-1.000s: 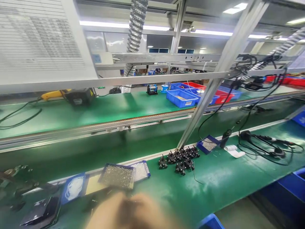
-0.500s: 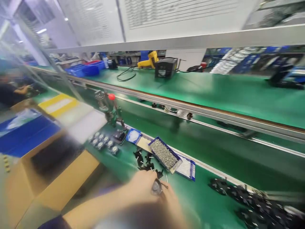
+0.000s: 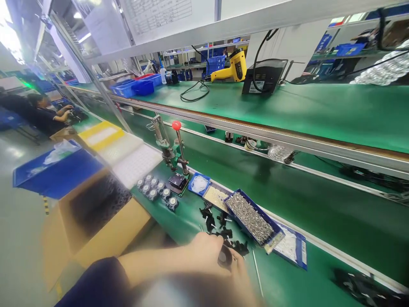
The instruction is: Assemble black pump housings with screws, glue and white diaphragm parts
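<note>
At the lower middle of the head view my left hand (image 3: pixel 206 251) and my right hand (image 3: pixel 239 275) meet, fingers closed around a round dark part (image 3: pixel 225 256). Blur and the fingers hide much of it. Just beyond lie several small black parts (image 3: pixel 224 232), some with light pins sticking out. A thin pale rod (image 3: pixel 256 270) rests on the green bench to the right of my hands. Behind it, a blue tray of metal pins (image 3: pixel 251 216) leans across a tray of cream-coloured bits (image 3: pixel 216 197) and a tray of white pieces (image 3: pixel 288 245).
A hand press with a red knob (image 3: pixel 177 125) stands behind rows of round parts with white centres (image 3: pixel 152 187). A cardboard box (image 3: pixel 111 238) and a blue bin (image 3: pixel 60 170) are at left. Above runs a shelf with a yellow heat gun (image 3: pixel 234 68). A co-worker (image 3: pixel 47 113) sits far left.
The view has swung, so the bench things sit further right and the black parts at the right edge are mostly out of frame. My hands stay together around the round part.
</note>
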`<state>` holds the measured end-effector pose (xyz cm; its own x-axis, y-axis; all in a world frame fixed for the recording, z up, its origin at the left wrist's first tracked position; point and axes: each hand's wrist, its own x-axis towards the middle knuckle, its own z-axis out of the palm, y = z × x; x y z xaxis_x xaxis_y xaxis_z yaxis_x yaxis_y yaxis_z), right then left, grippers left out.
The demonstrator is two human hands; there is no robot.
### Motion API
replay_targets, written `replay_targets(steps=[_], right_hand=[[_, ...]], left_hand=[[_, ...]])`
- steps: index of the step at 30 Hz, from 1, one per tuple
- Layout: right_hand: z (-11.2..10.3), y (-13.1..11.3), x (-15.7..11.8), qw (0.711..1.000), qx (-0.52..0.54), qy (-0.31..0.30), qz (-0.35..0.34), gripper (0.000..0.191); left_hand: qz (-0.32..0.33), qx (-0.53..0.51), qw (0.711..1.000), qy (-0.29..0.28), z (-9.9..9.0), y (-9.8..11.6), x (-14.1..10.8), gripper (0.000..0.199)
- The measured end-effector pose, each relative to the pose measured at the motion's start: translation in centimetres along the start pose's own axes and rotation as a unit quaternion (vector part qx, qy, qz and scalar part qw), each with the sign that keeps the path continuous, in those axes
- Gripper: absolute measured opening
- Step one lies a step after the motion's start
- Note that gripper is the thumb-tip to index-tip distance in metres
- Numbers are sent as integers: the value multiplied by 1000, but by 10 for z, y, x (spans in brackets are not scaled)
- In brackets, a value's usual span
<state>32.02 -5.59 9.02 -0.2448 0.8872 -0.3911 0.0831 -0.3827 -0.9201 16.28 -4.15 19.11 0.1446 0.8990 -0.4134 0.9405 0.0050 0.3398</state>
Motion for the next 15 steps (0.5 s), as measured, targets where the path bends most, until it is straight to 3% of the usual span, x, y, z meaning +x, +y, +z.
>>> replay_targets(steps=[4,8,12,15], right_hand=[[35,9,26,999,9,30,-38,52],[76,19,38,995,97,17,34,53],[103,32,18,981,153,42,107,56],[113,42,-2,971,176,54,156,44]], left_hand=[[46,35,996,-65,-4,-40,30,67],[71,33,993,-93,-4,-90,47,65],[16,-100,993,-61,-13,-132,39,52],[-20,-118,990,-71,-22,-152,37,43]])
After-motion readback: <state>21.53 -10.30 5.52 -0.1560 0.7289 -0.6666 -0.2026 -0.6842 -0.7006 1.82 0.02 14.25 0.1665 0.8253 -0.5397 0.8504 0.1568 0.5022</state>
